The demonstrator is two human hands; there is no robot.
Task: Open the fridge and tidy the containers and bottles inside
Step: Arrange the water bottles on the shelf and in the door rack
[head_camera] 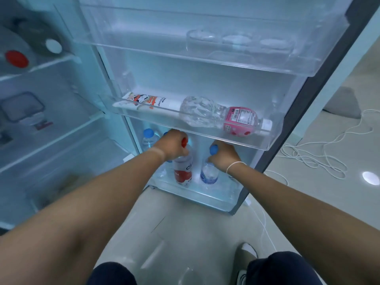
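The fridge stands open and both my hands reach into the bottom door bin (197,194). My left hand (171,146) grips the neck of a red-capped bottle with a red label (183,173). My right hand (224,156) grips the neck of a blue-capped water bottle with a blue label (209,175). Both bottles stand upright in the bin. Another blue-capped bottle (148,138) stands at the bin's left end. On the middle door shelf (205,138) a clear bottle with a pink label (224,117) and a white tube-shaped pack (148,102) lie on their sides.
The top door shelf (205,56) holds clear cups (236,40). Inside the fridge at left are glass shelves with a red-lidded container (16,59) and a square box (21,106). White cable (320,159) lies coiled on the tiled floor at right.
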